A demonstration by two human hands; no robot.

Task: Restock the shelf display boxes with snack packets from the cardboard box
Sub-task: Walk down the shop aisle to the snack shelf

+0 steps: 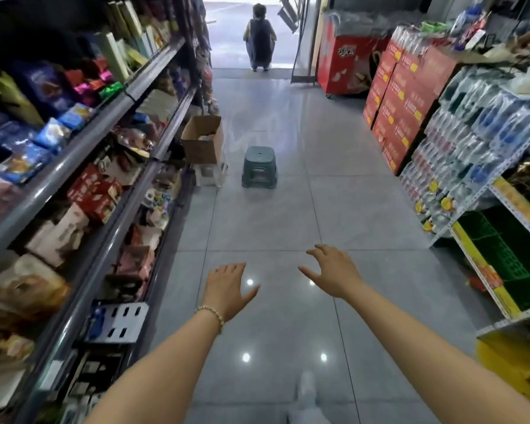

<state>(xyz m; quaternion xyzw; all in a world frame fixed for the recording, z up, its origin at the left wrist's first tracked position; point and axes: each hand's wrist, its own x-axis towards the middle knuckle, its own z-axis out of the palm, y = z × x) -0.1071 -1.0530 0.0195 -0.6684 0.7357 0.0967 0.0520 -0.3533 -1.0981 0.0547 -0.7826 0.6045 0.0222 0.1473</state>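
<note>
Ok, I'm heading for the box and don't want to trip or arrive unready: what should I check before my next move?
1. Hands free: left hand and right hand open, holding nothing. Ok.
2. Cardboard box reachable: flaps open, set on a white stool beside the left shelves. Ok.
3. Packets left inside: something shows, too small to judge. Cannot tell.
4. Aisle clear: grey-green plastic stool stands just right of the box. Not ok, step round it.
5. Room in the shelf display boxes: blurred. Cannot tell.

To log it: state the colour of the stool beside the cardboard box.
Grey-green stool, head view.
</note>
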